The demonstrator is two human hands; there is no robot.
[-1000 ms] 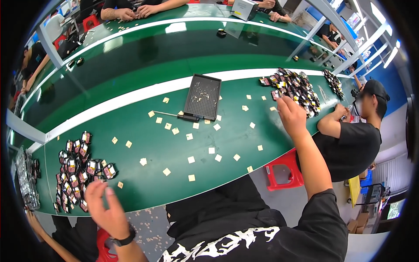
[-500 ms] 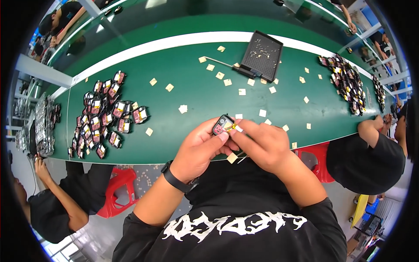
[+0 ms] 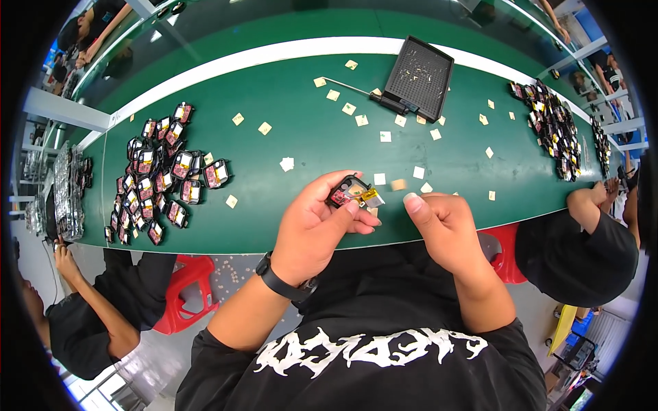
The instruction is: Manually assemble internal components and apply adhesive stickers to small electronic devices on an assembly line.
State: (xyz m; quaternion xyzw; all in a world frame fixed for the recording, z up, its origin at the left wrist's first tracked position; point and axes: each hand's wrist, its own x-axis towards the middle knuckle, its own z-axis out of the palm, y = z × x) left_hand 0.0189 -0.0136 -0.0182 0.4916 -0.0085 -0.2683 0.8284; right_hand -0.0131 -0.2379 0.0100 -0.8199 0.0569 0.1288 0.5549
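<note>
My left hand (image 3: 319, 222) is closed on a small black device housing (image 3: 340, 194), tilted, with a red circuit board and a yellow-taped silver piece (image 3: 371, 197) at its right side. A pale square shows just below it, by my fingertips. To the right, my right hand (image 3: 445, 229) is apart from the housing. Its fingers are curled in and its thumb sticks up; whether anything is inside them is hidden. A blurred beige square (image 3: 398, 185) is just left of that thumb, seemingly in motion.
Many similar housings (image 3: 163, 179) are heaped at the left, more (image 3: 554, 130) at the far right. Pale squares (image 3: 264, 128) are scattered over the green table (image 3: 301, 103). A black perforated tray (image 3: 419, 77) with a thin rod stands at the back. People sit at both sides, near red stools (image 3: 188, 291).
My right hand has come away from the housing and moved right, its thumb lifted. The pale square that hung below my hands is no longer there; a blurred one appears beside my thumb.
</note>
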